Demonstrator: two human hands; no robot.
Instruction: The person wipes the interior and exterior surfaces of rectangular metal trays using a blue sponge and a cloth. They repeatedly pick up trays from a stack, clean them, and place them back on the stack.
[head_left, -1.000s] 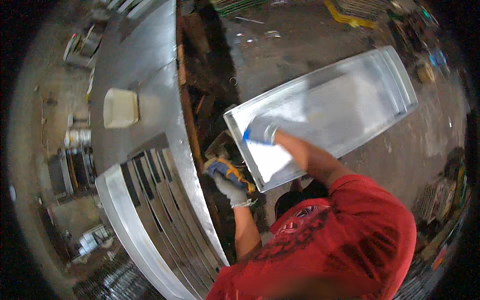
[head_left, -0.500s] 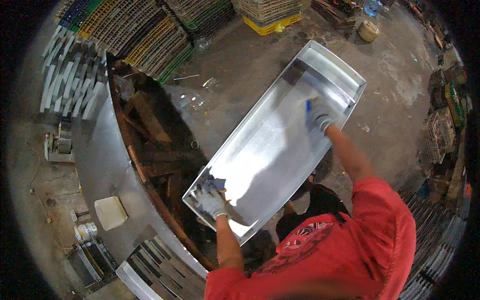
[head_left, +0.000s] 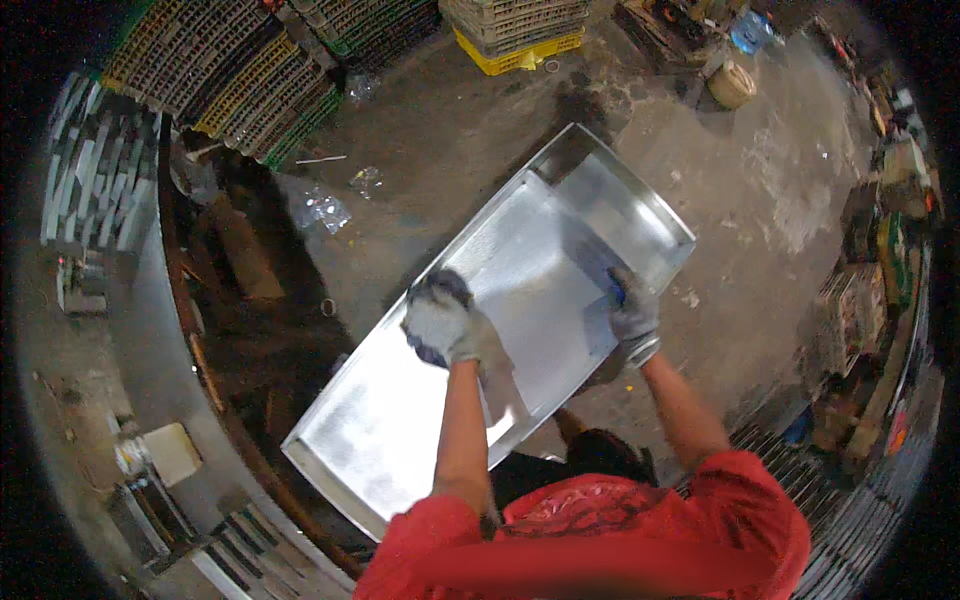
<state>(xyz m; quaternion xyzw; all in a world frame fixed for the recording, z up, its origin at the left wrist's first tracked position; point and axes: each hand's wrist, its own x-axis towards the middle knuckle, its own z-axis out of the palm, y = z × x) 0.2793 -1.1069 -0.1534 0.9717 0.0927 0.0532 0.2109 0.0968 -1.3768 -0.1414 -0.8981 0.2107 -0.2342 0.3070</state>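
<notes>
A long, shallow sheet-metal tray [head_left: 550, 340] with raised rims lies at a slant in front of me, its inner surface shiny. My left hand [head_left: 440, 325], in a grey-white work glove, is closed on a dark cloth [head_left: 455, 283] pressed near the tray's far long rim. At the near long rim, towards the right end, is my gloved right hand [head_left: 636, 318]. Its fingers curl round a small blue object [head_left: 616, 288], mostly hidden, whose kind I cannot make out. A strip with its own raised edge divides off the tray's right end.
Stacked plastic crates [head_left: 235, 75] stand at the far left, and more crates [head_left: 515, 35] at the back. A metal-topped bench [head_left: 150, 330] runs along the left, with a pale plastic container [head_left: 172, 453]. A round tub [head_left: 731, 84] sits on the floor at the back right.
My left hand has moved with the cloth from the tray's left end to the middle of its far rim. My right hand has come down to the near rim. The whole view has shifted.
</notes>
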